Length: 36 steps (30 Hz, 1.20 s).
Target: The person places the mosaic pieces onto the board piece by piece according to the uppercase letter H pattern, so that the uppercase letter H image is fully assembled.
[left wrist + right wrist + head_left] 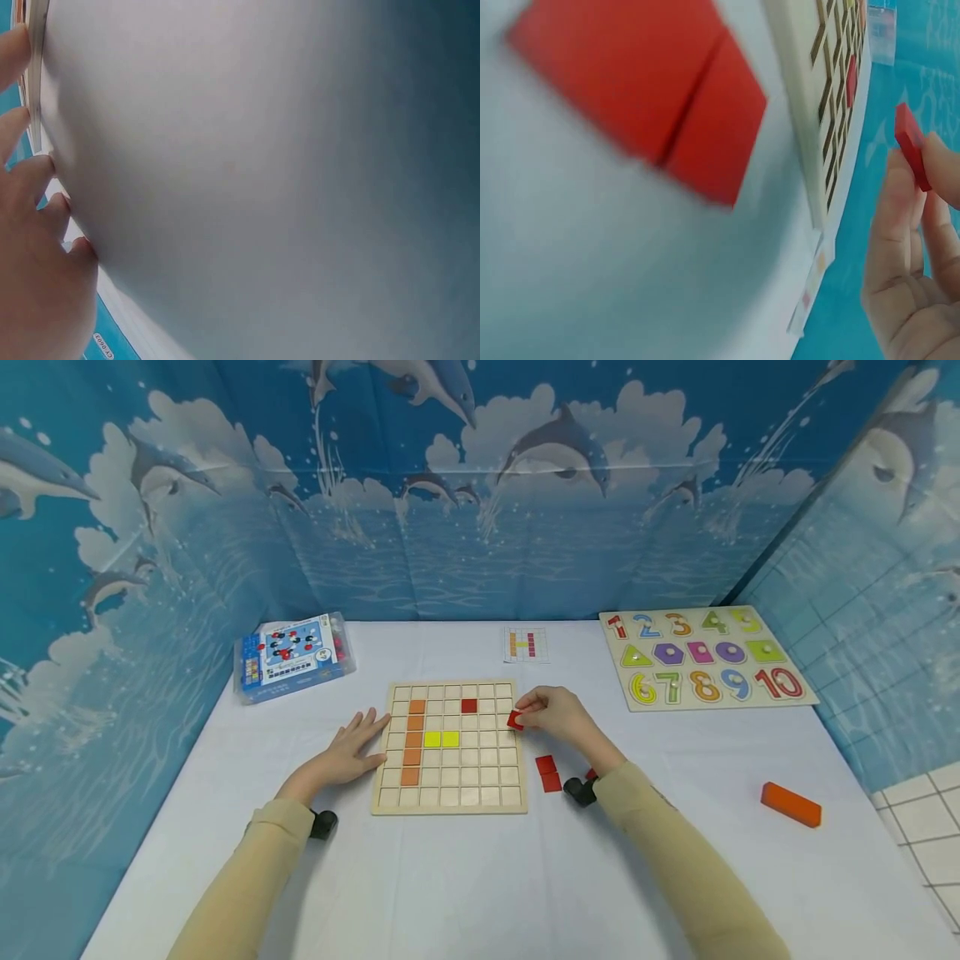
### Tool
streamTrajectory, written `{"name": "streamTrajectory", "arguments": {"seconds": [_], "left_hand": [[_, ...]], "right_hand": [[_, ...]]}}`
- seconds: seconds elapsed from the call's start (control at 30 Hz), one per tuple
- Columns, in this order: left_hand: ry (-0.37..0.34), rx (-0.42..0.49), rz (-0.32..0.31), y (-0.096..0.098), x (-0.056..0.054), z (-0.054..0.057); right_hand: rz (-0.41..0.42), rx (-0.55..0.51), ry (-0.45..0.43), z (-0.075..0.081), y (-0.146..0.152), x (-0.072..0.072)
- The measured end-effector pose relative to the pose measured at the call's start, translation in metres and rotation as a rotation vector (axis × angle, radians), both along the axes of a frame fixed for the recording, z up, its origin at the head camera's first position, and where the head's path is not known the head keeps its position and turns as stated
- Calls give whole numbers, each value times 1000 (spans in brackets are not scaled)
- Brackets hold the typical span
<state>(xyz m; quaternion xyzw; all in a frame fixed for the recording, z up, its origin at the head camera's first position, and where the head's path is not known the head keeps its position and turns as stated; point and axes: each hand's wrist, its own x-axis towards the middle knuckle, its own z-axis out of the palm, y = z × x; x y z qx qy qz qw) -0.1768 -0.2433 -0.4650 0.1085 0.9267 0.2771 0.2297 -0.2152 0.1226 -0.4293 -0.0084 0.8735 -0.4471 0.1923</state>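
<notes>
A wooden grid board (pixel 450 806) lies on the white table, with a column of orange tiles (pixel 413 739), two yellow tiles (pixel 441 739) and one red tile (pixel 468 706) in its cells. Between thumb and fingers, my right hand (pixel 558 717) pinches another red tile (pixel 911 146) just over the board's right edge. Spread fingers of my left hand (pixel 341 756) touch the board's left edge. Loose red tiles (pixel 548 774) lie right of the board, below the right hand; one more is partly hidden by the right wrist.
A small pattern card (pixel 527 645) lies behind the board. At the back left is a blue plastic box (pixel 292 656). A number-and-shape puzzle board (pixel 705 658) occupies the back right, and an orange block (pixel 791 805) lies at the far right.
</notes>
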Motion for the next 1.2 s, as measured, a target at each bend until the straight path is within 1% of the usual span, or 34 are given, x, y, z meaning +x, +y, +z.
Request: {"name": "streamTrajectory", "arguments": {"seconds": [0.07, 0.2, 0.4, 0.5, 0.67, 0.83, 0.93, 1.03, 1.2], "left_hand": [[-2, 1, 1, 0, 0, -1], [-11, 1, 7, 0, 0, -3], [-6, -8, 14, -1, 1, -6], [-4, -5, 13, 0, 2, -5], [-8, 5, 14, 1, 3, -2], [-5, 4, 14, 2, 3, -1], [-2, 4, 12, 2, 2, -1], [0, 6, 9, 1, 2, -1], [3, 7, 5, 0, 0, -2]], "right_hand": [[-6, -20, 14, 0, -7, -3], [-10, -19, 30, -1, -22, -7], [-14, -41, 23, -3, -45, -12], [-1, -54, 29, -5, -54, -15], [23, -45, 44, -10, -64, -18], [44, -15, 42, -12, -70, -18], [68, 30, 52, -14, -73, -19], [95, 73, 66, -16, -75, -20], [118, 125, 121, -17, -78, -22]]}}
